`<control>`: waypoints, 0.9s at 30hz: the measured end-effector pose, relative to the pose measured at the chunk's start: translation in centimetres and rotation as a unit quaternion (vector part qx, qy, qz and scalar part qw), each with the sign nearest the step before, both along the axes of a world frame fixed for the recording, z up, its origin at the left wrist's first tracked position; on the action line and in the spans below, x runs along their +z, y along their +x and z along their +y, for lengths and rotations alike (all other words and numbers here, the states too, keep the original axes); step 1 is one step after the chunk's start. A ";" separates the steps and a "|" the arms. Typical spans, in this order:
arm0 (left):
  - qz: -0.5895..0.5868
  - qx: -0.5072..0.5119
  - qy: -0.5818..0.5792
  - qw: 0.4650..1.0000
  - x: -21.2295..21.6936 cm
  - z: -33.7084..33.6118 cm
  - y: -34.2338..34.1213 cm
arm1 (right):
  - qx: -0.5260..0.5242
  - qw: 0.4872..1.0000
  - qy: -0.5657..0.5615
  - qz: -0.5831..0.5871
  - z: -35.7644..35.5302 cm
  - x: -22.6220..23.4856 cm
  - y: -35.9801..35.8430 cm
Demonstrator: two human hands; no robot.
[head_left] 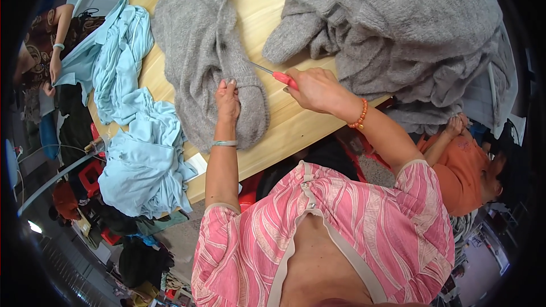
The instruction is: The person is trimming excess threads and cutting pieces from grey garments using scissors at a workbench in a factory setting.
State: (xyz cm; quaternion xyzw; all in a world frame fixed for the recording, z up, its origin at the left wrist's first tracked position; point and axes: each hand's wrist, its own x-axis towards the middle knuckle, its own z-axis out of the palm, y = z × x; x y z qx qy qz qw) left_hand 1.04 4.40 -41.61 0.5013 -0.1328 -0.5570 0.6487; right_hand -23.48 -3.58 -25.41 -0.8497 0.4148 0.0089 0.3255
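A grey knitted garment (196,51) lies bunched on the wooden table (296,128) in front of me. My left hand (227,104) is closed on its near part, beside a ribbed band, with the fingertips curled into the knit. My right hand (317,88) is shut round the red handle of a slim tool (282,78) with a thin metal shaft. The shaft points left, and its tip reaches the garment's right edge, just above the ribbed band. Whether the tip goes into the knit, I cannot tell.
A large heap of grey knitwear (392,28) covers the table's right side. Light blue cloth (142,159) is piled along the left edge. One person's hand (55,71) holds blue cloth at far left; a person in orange (460,165) handles grey knit at right.
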 end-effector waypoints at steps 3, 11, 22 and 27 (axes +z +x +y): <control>0.002 0.008 0.003 1.000 0.1 0.1 -0.1 | 0.051 0.999 -0.004 -0.004 1.4 0.9 -0.2; 0.009 -0.006 0.021 1.000 1.1 1.6 0.2 | 0.021 0.999 0.024 0.022 0.9 0.7 -0.8; -0.778 -0.041 0.036 0.626 8.8 -5.0 -1.2 | -0.036 0.999 0.018 0.020 0.6 -0.4 -1.2; -0.800 -0.049 0.062 0.595 5.4 -14.0 -1.0 | -0.066 0.997 0.026 0.033 0.4 -1.1 -1.7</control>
